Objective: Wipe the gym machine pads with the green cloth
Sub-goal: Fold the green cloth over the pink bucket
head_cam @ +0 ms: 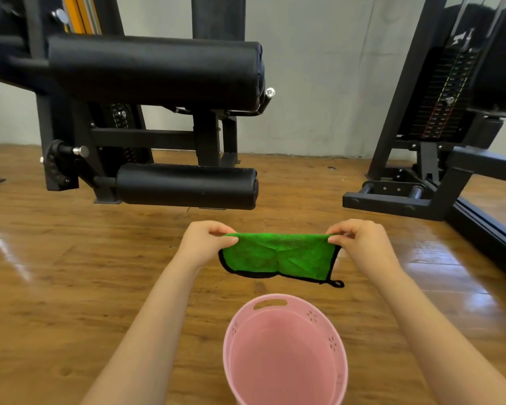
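Above the pink basket (287,346), the left hand (205,244) and right hand (360,244), apart, pinch the green cloth (278,255), seemingly folded; keep it flat, then sweep the roller pads (155,68) beyond end to end.

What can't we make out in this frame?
Head view:
- Upper pad: left end hidden by the frame upright.
- Weight stack: plate markings too small to read.
- Basket: bottom cut off by the lower edge.
- Cloth: folded, so its inner faces are hidden; top corners covered by fingers of the left hand and right hand.
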Demonstrator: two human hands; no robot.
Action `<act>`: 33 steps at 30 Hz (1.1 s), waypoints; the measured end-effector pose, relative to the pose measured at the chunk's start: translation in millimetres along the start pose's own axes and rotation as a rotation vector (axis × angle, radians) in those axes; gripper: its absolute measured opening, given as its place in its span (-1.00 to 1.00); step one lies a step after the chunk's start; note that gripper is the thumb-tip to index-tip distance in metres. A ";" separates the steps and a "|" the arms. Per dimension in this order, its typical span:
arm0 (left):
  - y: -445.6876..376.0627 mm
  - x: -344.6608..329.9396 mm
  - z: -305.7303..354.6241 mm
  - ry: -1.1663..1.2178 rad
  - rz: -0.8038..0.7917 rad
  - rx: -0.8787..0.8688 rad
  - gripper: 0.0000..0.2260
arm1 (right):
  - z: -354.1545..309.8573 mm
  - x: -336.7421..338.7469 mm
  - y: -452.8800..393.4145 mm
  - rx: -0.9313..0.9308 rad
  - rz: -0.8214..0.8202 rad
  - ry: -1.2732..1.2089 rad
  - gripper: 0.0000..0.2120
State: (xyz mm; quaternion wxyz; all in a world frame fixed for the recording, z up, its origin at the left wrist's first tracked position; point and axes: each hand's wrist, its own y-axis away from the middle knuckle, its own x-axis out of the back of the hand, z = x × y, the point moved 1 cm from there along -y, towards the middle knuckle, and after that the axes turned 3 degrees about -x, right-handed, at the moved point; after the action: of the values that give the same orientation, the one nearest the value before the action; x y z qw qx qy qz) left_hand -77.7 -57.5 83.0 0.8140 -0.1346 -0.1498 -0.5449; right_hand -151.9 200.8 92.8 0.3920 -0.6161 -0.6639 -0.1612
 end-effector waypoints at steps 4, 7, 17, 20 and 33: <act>-0.5 -3.6 0.3 0.338 0.008 0.116 -0.88 | -1.2 -3.9 -2.8 0.007 0.046 0.028 -0.94; -1.5 -5.6 -1.7 0.325 0.073 0.087 -0.89 | 1.4 -5.2 -3.4 -0.026 0.082 0.018 -0.94; -1.4 -8.4 7.0 -0.162 0.058 -0.132 -0.78 | 2.9 -1.7 -0.4 -0.155 0.079 -0.135 -0.81; -0.2 -10.1 7.1 -0.343 0.042 -0.152 -0.80 | 3.5 -2.3 -0.2 -0.123 0.029 -0.074 -0.78; -3.5 -7.6 2.8 -0.330 0.195 -0.265 -0.92 | 3.9 -2.3 -7.6 -0.042 0.149 -0.221 -0.85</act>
State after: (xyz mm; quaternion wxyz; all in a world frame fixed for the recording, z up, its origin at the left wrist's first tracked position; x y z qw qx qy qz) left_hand -83.9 -51.3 82.8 0.8024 -0.3415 -0.1946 -0.4492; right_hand -160.5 200.4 90.7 0.3144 -0.6858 -0.6520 -0.0766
